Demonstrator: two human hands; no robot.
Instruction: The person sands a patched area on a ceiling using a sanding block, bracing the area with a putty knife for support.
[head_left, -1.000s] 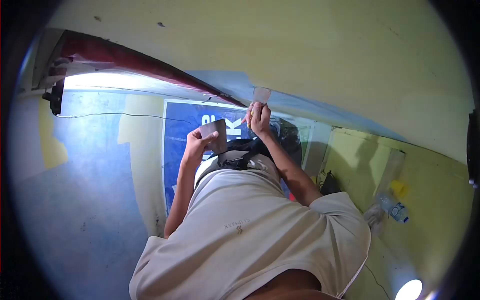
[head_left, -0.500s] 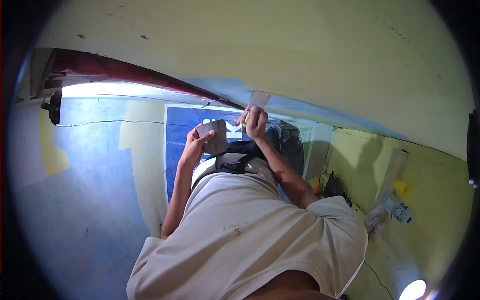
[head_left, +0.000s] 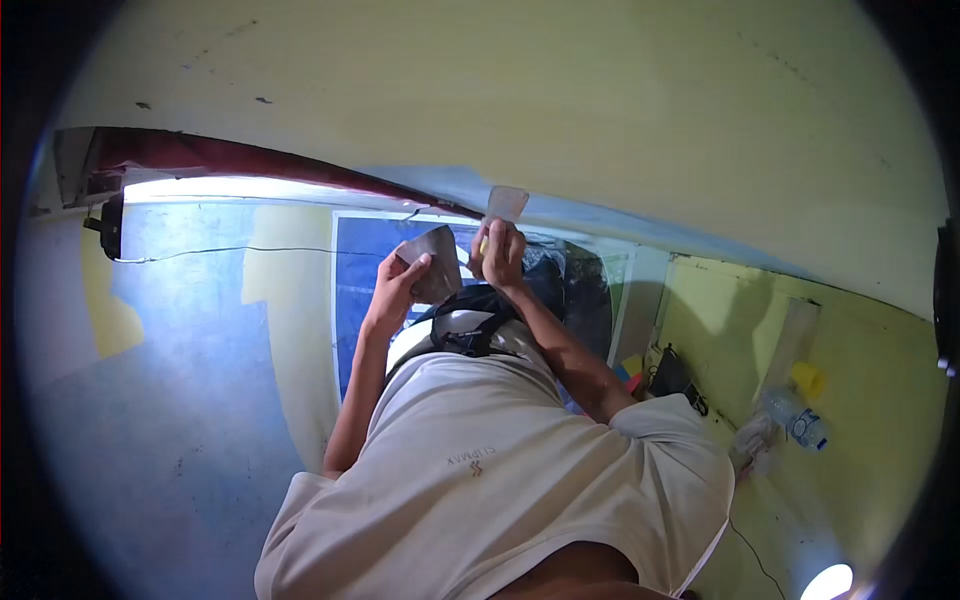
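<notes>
Both arms reach to upper centre: left hand (head_left: 392,292) grasps a plate (head_left: 432,258); right hand (head_left: 500,256) clenches a scraper (head_left: 506,203), blade above the grip

Left hand (head_left: 400,285) & right hand (head_left: 500,255) nearly touch; yellow wall (head_left: 600,90) right ahead of us, red beam (head_left: 250,160) upper left. Open room at left; bottle (head_left: 795,420) etc. crowd right.

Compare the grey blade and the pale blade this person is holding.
Colour: the grey blade is dark; the pale blade is light, almost see-through. Size: the grey blade looks broader than the pale blade. Hold: the left hand pinches the grey blade by its edge, while the pale blade juts up above the closed right hand. Both are flat and held close together.
</notes>
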